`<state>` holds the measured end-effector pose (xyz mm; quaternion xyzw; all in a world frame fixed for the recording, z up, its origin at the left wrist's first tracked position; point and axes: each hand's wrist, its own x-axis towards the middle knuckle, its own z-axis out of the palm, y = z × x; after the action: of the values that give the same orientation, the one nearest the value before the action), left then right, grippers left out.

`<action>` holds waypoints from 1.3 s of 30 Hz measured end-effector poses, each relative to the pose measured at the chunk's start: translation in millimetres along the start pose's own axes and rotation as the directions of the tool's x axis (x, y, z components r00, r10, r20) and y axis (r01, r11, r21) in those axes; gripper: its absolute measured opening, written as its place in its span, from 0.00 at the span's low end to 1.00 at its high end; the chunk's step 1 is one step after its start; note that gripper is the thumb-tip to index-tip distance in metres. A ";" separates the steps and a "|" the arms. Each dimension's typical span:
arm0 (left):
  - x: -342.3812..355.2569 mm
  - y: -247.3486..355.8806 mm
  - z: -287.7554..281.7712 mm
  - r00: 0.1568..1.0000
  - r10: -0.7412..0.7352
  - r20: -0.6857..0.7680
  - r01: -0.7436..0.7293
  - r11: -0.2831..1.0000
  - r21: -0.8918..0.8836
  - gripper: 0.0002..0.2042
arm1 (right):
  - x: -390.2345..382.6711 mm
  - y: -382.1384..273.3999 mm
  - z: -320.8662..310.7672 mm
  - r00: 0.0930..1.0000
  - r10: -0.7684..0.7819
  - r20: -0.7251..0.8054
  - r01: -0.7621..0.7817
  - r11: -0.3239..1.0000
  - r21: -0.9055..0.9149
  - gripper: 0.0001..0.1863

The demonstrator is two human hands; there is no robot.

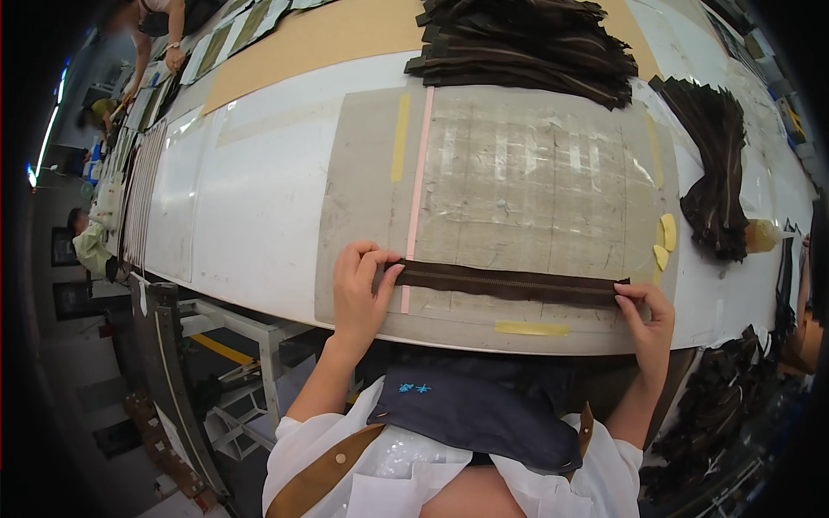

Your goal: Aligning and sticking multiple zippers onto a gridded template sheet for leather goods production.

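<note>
A dark brown zipper point(509, 284) stretches flat across the near part of a grey board point(367, 190) taped to the table. Its left end is pinched between the thumb and fingers of my left hand point(363, 281), beside a pink strip point(420, 173) on the board. At the zipper's right end, my right hand point(648, 312) pinches the tip between thumb and finger. Clear, worn tape covers the middle of the board.
A large pile of dark zippers point(527, 47) lies beyond the board, and another bundle point(712, 164) on its right. Yellow pieces point(665, 233) and a small amber bottle point(763, 236) sit at the right. More dark zippers point(725, 388) hang below. Another person's arm point(173, 39) reaches in far left.
</note>
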<state>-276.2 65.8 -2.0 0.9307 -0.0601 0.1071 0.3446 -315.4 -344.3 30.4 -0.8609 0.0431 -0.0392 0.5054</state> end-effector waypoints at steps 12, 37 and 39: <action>-22.4 5.5 -16.9 0.940 0.285 0.188 -0.319 0.929 0.186 0.23 | 7.0 -10.2 1.3 0.998 -0.050 0.023 0.054 0.970 -0.238 0.06; -22.7 2.5 -18.5 0.899 0.305 0.314 -0.389 0.887 0.250 0.32 | 7.0 -19.1 -0.9 0.989 -0.127 0.071 0.144 0.924 -0.355 0.04; -22.3 3.3 -19.7 0.894 0.308 0.324 -0.394 0.886 0.245 0.32 | 7.3 -19.8 -1.8 0.985 -0.157 0.077 0.174 0.900 -0.400 0.04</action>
<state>-301.6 77.0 9.3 0.9513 -0.2595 0.0454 0.1598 -307.7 -337.0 48.7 -0.9481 -0.0339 -0.0537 0.3115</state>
